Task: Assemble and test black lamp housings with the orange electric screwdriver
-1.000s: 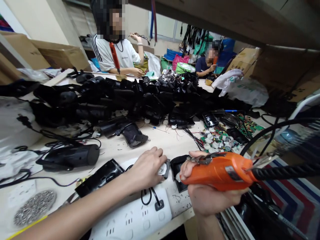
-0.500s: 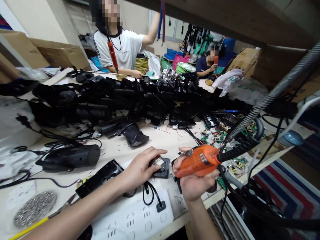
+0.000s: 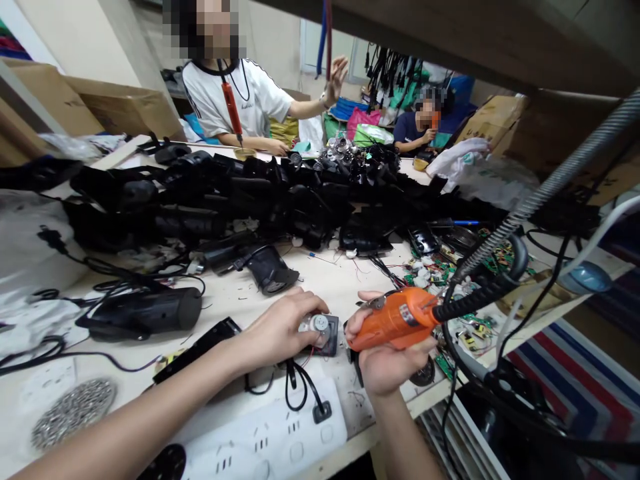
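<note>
1. The left hand pinched a small motor between thumb and fingers; the grip was closed on it.
2. The motor was at a black frame, near the table's front edge. Thin red wires hung below the motor. Whether the motor was seated in the frame could not be told.
3. The right hand was wrapped around an orange driver, to the right of the frame. The driver's tip was hidden.
4. A black hose ran from the rear of the driver.
5. A power strip lay in front of the left hand, with a black plug inserted.
6. Screws lay in a heap to the left of the left forearm.
7. A black cylinder lay on the table beyond the screws.
8. Circuit boards were spread to the right of the driver.
9. Across the table, a co-worker in a white shirt had one hand raised.
</note>
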`<state>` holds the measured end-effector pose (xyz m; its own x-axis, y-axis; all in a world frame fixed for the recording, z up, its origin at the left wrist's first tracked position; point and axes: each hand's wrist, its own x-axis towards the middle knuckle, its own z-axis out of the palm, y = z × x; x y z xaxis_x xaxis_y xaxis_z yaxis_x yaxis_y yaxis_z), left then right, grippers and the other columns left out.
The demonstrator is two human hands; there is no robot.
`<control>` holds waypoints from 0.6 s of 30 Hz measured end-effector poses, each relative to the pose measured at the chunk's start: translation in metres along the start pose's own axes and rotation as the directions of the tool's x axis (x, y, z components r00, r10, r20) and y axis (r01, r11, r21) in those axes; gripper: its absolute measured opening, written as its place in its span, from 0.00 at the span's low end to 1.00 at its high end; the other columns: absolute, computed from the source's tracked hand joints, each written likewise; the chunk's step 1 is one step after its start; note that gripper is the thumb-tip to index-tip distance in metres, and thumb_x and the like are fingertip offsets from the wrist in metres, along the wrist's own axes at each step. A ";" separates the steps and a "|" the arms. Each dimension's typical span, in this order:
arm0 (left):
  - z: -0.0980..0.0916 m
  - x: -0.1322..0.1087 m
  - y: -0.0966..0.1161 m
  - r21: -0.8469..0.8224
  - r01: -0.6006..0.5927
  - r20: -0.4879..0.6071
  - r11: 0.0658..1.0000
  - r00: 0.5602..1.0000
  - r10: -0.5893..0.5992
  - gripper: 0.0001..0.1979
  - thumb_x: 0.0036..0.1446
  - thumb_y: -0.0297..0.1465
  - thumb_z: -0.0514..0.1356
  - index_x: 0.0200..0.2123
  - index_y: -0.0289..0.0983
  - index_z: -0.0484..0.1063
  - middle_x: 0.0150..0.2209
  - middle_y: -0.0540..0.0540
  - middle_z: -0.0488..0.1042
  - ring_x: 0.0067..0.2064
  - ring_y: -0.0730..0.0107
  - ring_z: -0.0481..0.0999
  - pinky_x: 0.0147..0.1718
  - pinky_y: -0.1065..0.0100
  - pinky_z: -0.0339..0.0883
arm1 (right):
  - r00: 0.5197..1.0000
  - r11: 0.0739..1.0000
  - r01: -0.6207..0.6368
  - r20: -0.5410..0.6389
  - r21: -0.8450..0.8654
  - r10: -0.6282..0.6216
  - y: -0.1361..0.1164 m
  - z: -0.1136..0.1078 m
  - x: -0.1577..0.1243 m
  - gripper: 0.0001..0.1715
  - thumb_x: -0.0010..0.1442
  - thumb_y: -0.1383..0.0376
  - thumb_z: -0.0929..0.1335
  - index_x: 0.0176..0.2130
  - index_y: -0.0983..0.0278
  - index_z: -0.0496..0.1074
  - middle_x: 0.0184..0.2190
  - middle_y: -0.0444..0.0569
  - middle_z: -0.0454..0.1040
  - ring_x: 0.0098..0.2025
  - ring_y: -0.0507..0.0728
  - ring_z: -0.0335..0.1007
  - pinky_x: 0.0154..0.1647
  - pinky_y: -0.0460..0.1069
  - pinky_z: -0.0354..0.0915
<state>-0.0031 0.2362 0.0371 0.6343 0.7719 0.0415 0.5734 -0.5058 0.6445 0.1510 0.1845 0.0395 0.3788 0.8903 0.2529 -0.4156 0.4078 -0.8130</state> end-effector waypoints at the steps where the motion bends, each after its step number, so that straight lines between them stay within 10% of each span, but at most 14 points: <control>1: 0.004 0.000 -0.002 -0.058 0.003 -0.021 0.998 1.000 -0.005 0.14 0.51 0.29 0.67 0.42 0.37 0.72 0.39 0.48 0.74 0.43 0.64 0.69 0.43 0.65 0.62 | 1.000 1.000 -0.012 -0.001 0.005 0.012 0.001 0.000 0.000 0.45 0.47 0.28 0.61 0.36 0.65 0.72 0.17 0.45 0.68 0.16 0.54 0.61 0.15 0.46 0.60; 18: 0.019 -0.005 -0.005 -0.028 0.107 -0.072 0.994 0.991 -0.109 0.09 0.52 0.26 0.61 0.39 0.35 0.71 0.38 0.45 0.72 0.41 0.62 0.72 0.42 0.63 0.64 | 0.998 0.998 -0.068 0.013 -0.011 0.068 0.005 0.005 0.000 0.46 0.47 0.28 0.60 0.35 0.66 0.71 0.16 0.46 0.67 0.16 0.53 0.59 0.15 0.46 0.58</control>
<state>0.0008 0.2276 0.0186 0.5292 0.8481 0.0265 0.6229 -0.4095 0.6666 0.1451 0.1870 0.0382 0.3383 0.9188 0.2036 -0.4311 0.3436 -0.8343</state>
